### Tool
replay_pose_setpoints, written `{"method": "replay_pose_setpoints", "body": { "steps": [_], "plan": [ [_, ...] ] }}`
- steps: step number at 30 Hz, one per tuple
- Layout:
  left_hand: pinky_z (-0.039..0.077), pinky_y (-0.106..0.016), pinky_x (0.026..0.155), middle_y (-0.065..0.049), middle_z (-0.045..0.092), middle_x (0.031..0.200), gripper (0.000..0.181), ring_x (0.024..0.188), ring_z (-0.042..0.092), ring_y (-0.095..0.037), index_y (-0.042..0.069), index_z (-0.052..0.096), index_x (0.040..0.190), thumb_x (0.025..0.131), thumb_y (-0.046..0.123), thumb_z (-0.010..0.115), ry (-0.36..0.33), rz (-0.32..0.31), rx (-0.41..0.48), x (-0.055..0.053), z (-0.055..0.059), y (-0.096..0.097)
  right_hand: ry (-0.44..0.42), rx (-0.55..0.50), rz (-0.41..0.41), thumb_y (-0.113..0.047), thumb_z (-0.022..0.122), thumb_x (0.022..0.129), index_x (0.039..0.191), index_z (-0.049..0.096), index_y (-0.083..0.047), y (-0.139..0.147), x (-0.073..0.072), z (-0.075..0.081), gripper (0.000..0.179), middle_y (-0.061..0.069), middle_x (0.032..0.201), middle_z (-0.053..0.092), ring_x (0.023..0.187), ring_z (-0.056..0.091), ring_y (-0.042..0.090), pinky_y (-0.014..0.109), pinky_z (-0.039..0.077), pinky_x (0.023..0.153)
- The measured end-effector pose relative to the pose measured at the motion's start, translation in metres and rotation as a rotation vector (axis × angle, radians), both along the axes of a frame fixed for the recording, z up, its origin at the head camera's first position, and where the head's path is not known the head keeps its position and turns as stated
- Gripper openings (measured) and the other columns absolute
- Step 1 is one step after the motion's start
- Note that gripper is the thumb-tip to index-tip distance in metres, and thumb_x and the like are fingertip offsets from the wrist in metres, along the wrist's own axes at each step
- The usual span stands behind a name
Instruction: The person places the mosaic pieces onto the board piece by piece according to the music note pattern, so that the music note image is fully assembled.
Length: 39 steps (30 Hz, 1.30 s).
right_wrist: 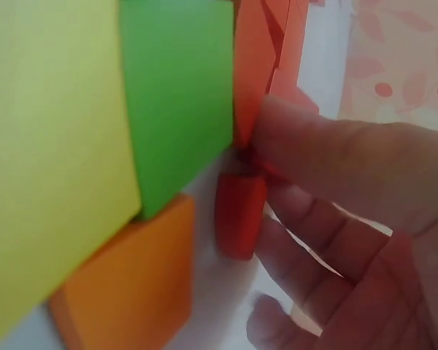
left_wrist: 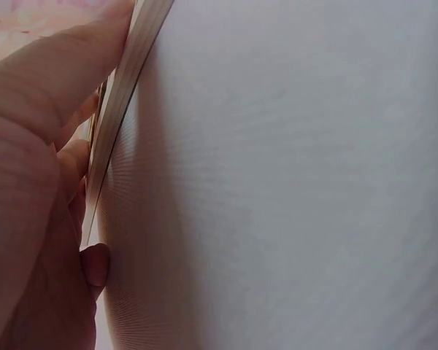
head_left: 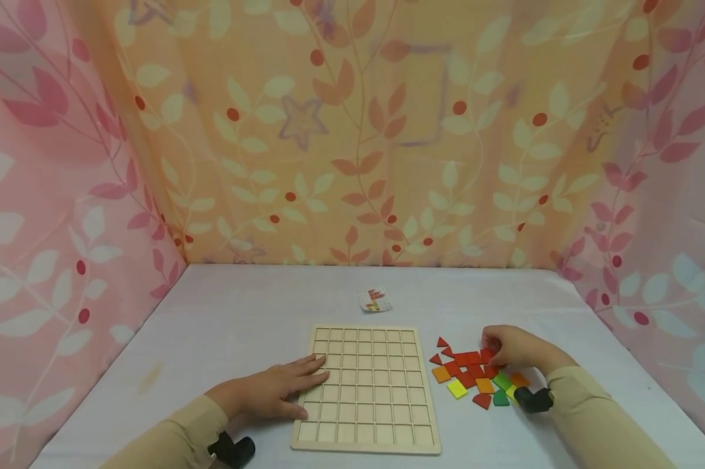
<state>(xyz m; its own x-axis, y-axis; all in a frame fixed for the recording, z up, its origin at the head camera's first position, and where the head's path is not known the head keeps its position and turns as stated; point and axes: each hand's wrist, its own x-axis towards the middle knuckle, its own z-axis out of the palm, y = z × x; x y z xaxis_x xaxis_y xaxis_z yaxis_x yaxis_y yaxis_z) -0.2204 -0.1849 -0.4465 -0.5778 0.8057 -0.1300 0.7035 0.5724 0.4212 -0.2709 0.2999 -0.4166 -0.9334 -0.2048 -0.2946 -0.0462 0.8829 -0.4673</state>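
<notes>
A pale wooden board (head_left: 366, 449) with a grid of square recesses lies in front of me. My left hand (head_left: 276, 391) rests along its left side, fingers spread on top and thumb by the edge. To the board's right, my right hand (head_left: 519, 348) reaches into a cluster of coloured tiles. Thumb and index finger pinch a red tile (right_wrist: 264, 165), mostly hidden by the fingers. Another red piece (right_wrist: 241, 215) lies beside the fingertips. Close by in the right wrist view are a green tile (right_wrist: 179, 95), a yellow tile (right_wrist: 51, 131) and an orange tile (right_wrist: 131, 284).
Beyond the board lies a small card (head_left: 375, 300) with a printed coloured pattern. Several small red triangles (head_left: 442, 342) sit at the cluster's far left, near the board. Patterned curtains (head_left: 352, 130) stand behind the white table (head_left: 258, 306) and at both sides.
</notes>
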Motion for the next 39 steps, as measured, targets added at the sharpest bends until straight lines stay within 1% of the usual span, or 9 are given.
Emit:
{"method": "replay_pose_setpoints", "body": {
  "steps": [8,12,18,22,25,28,31,34,39],
  "plan": [
    [0.023,-0.063,0.097,-0.002,0.008,0.154,0.073,0.14,0.007,-0.026,0.027,0.02,0.146,0.086,0.058,0.047,-0.002,-0.002,0.004,0.0,0.0,0.001,-0.026,-0.054,-0.019,-0.013,0.072,0.077,0.085,0.063,-0.014,0.013,-0.005,-0.006,0.012,0.002,0.077,0.057,0.071,0.051,0.018,0.03,0.048,0.067],
    [0.023,-0.062,0.098,0.0,0.009,0.154,0.073,0.14,0.007,-0.025,0.029,0.02,0.146,0.085,0.059,0.047,-0.007,0.013,-0.005,0.0,0.001,0.002,-0.027,-0.064,-0.011,-0.015,0.068,0.081,0.086,0.066,-0.013,0.016,-0.007,0.0,0.006,0.002,0.076,0.059,0.071,0.051,0.019,0.031,0.046,0.068],
    [0.023,-0.063,0.097,0.001,0.009,0.154,0.073,0.14,0.006,-0.025,0.029,0.021,0.146,0.085,0.059,0.047,-0.006,0.013,-0.009,0.0,0.002,0.002,0.001,-0.118,-0.028,-0.018,0.068,0.082,0.09,0.068,-0.012,0.008,-0.015,0.013,0.01,0.001,0.083,0.063,0.08,0.051,0.019,0.037,0.047,0.075],
    [0.023,-0.063,0.098,0.002,0.009,0.154,0.072,0.14,0.006,-0.024,0.03,0.021,0.146,0.084,0.059,0.047,-0.024,0.022,-0.01,0.001,0.003,0.002,0.033,-0.154,-0.016,-0.018,0.068,0.082,0.088,0.066,-0.013,-0.009,-0.021,0.017,0.008,0.0,0.083,0.063,0.082,0.052,0.019,0.04,0.045,0.079],
    [0.023,-0.062,0.098,0.002,0.009,0.154,0.073,0.14,0.006,-0.024,0.03,0.022,0.146,0.084,0.059,0.048,-0.037,0.026,-0.008,0.001,0.003,0.002,0.052,-0.179,-0.014,-0.019,0.068,0.083,0.086,0.064,-0.013,-0.026,-0.028,0.017,0.007,0.0,0.081,0.063,0.08,0.053,0.018,0.039,0.045,0.078],
    [0.023,-0.062,0.098,0.002,0.009,0.154,0.073,0.14,0.006,-0.024,0.03,0.022,0.145,0.084,0.059,0.048,-0.044,0.029,-0.007,0.002,0.003,0.001,0.065,-0.23,-0.006,-0.018,0.068,0.083,0.085,0.063,-0.012,-0.048,-0.036,0.016,0.008,0.001,0.078,0.064,0.075,0.057,0.018,0.036,0.047,0.074],
    [0.023,-0.062,0.098,0.003,0.009,0.154,0.073,0.14,0.006,-0.024,0.031,0.021,0.145,0.084,0.06,0.047,-0.041,0.032,-0.01,0.002,0.002,0.0,0.075,-0.305,0.012,-0.015,0.067,0.083,0.084,0.063,-0.01,-0.072,-0.041,0.017,0.006,0.002,0.076,0.064,0.072,0.059,0.018,0.035,0.049,0.071],
    [0.023,-0.063,0.097,0.002,0.009,0.154,0.073,0.14,0.006,-0.024,0.031,0.021,0.146,0.084,0.06,0.047,-0.033,0.027,-0.009,0.002,0.002,0.0,0.077,-0.366,0.033,-0.013,0.066,0.083,0.084,0.063,-0.009,-0.096,-0.044,0.017,0.005,0.004,0.076,0.064,0.073,0.061,0.02,0.034,0.05,0.069],
    [0.024,-0.063,0.097,0.002,0.009,0.154,0.072,0.14,0.006,-0.025,0.03,0.021,0.146,0.085,0.059,0.046,-0.017,0.019,-0.01,0.003,0.002,0.001,0.081,-0.417,0.065,-0.012,0.066,0.084,0.084,0.063,-0.006,-0.127,-0.048,0.014,0.007,0.004,0.076,0.064,0.072,0.061,0.02,0.033,0.051,0.067]
  ]
}}
